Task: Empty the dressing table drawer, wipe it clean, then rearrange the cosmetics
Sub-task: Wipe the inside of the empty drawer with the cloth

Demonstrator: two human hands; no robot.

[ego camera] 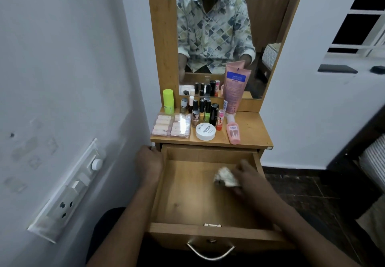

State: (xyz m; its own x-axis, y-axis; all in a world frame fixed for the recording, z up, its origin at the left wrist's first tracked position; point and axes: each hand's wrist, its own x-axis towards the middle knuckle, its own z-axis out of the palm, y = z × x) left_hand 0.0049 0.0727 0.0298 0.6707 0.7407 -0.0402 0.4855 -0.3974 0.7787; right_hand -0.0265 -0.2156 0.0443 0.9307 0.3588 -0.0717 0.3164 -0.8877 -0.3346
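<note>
Taking the pulled-out wooden drawer (183,202) as a dial with its metal bail handle (210,250) at six, the work is at about two o'clock. There the right hand (248,175) pinches a crumpled whitish cloth (226,177) between thumb and bent fingers and presses it to the drawer floor near the right wall. I'd judge this to be the wiping step, with the wad bunched small so it can reach the corners.

The left hand (149,161) sits outside the drawer at ten o'clock, fingers curled at the front-left corner of the wooden table top (254,129). It looks placed to brace the unit against the rubbing. Whether it clasps the edge or only leans on it, I cannot tell.

Apart from the cloth, the drawer holds nothing I can see. The cosmetics stand on the top at twelve, parked clear of the wiping:
- a clear plastic box (171,125) packed with pale pink tubes, towards eleven
- a round white nail-polish-remover jar (205,131) just beside it
- a cluster of small dark-capped polish bottles (203,108) behind
- a lime-green bottle (168,101) at the back left
- a tall pink squeeze tube (235,92) leaning on the mirror (214,37)
- a small pink bottle (233,132) lying flat towards one

Rearranging them is not yet begun.
</note>
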